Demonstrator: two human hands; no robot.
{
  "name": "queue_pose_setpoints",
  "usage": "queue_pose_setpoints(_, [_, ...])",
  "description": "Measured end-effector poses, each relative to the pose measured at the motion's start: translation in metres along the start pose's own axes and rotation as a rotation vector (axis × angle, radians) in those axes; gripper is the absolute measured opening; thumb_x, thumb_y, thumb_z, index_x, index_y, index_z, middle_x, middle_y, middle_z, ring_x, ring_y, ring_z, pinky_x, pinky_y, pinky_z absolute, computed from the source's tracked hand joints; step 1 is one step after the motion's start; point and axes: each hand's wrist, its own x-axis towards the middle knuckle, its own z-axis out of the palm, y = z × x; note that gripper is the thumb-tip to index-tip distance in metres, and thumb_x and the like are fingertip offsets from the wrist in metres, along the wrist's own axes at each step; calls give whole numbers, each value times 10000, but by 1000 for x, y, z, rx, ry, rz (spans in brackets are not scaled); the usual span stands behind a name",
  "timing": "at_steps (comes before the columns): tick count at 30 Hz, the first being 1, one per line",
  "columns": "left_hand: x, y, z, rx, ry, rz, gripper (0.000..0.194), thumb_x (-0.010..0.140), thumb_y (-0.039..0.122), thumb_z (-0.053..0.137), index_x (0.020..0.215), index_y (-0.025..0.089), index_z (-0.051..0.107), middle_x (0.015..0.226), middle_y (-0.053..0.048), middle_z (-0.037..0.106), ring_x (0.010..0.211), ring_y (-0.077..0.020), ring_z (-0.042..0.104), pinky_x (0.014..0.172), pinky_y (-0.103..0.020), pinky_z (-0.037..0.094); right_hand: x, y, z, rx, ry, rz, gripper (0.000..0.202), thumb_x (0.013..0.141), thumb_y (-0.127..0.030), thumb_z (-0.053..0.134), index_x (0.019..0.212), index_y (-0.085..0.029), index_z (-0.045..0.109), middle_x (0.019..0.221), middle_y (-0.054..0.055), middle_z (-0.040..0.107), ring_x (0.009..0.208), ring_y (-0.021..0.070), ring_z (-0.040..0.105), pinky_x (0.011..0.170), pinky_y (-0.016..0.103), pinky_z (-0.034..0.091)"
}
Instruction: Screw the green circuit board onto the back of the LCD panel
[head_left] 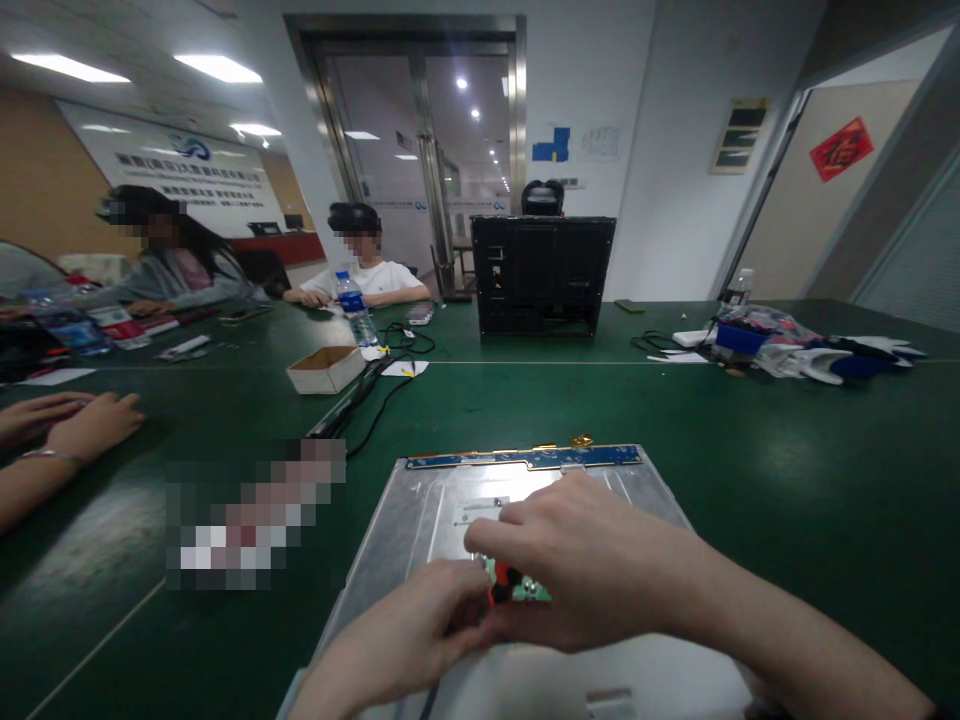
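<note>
A flat silver metal panel [397, 530] lies on the green table in front of me, with a narrow blue circuit board [517, 460] along its far edge. Over the panel's middle, my left hand [435, 615] has its fingers curled beside a small green circuit board [534, 590] with a red and black part [504, 582]. My right hand [577, 560] arches over the same spot, its fingers bent and its thumb side low near the green board. The fingertips of both hands are partly hidden, so what they grip is unclear.
Beyond the panel stand a small open box [325, 372], a water bottle [356, 312], black cables [375, 400] and a large black panel [544, 275]. Gloves and bags [810, 350] lie at the far right. Another person's hands [82, 430] rest at the left; two people sit farther back.
</note>
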Motion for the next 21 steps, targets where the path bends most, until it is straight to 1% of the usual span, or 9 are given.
queue_pose_setpoints(2, [0,-1,0,0,8,-17,157,796,208,593,938,199,658,910,-26,680,832,-233,617,746,-296,479,1,1,2,-27,13,10,225,953,-429,565,963,-204,565,765,15,692,588,146,569,490,298,172])
queue_pose_setpoints(4, [0,-3,1,-4,12,-17,179,787,195,603,956,200,660,923,-25,685,827,-227,619,752,-293,485,2,1,2,-29,17,15,175,951,-364,549,962,-191,567,752,20,685,569,141,549,483,295,173])
queue_pose_setpoints(7, [1,-6,2,-23,-4,13,159,815,197,583,955,193,656,931,-29,691,812,-214,618,730,-276,487,2,-1,-2,-1,15,4,152,892,-300,555,983,-178,557,797,31,684,567,134,516,473,283,190])
queue_pose_setpoints(10, [2,-6,2,-12,-5,18,146,812,189,571,933,192,652,928,-29,692,803,-210,612,714,-269,479,1,-2,-4,6,15,-7,180,852,-300,576,987,-186,543,810,24,681,563,131,496,467,281,192])
queue_pose_setpoints(15, [0,0,1,32,38,12,209,757,142,561,932,184,666,891,-22,682,790,-216,616,684,-271,438,0,1,2,-10,32,7,126,919,-318,545,956,-198,541,749,6,682,562,131,523,475,284,183])
queue_pose_setpoints(18, [0,1,1,35,43,34,250,760,141,556,966,185,691,896,-26,682,794,-223,621,674,-272,424,2,1,4,-27,31,6,122,930,-317,538,946,-196,548,743,7,684,563,135,541,472,288,176])
queue_pose_setpoints(21, [0,-1,2,56,44,45,264,776,149,549,990,190,699,928,-34,689,823,-231,624,703,-278,433,3,0,2,-27,19,13,129,931,-318,543,954,-191,557,752,11,688,574,139,557,473,289,182])
